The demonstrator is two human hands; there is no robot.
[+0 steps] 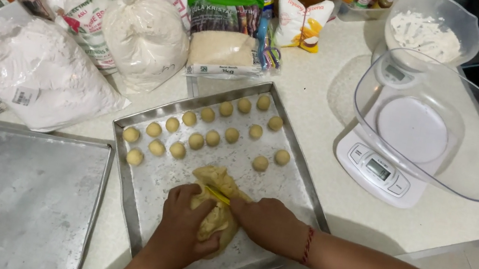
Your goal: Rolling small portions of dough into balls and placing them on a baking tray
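Two hands on a dough lump [215, 206] in a floured tray [303, 185], left hand [184, 226] cupping it, right hand [267, 221] pinching a yellow tool [217, 195], small dough balls [212, 138] beyond

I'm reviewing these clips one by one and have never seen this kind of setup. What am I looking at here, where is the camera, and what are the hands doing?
There is no machine here: a person works with bare hands, and the single picture comes from a camera on their head, looking down at a counter.

The left hand grips a lump of pale dough lying on a metal baking tray. The right hand presses a small yellow tool into the dough; what kind of tool I cannot tell. Rows of small dough balls sit further up the same tray.

A second tray lies to the left. Behind are bags of flour and sugar, and to the right a kitchen scale carrying a clear bowl.
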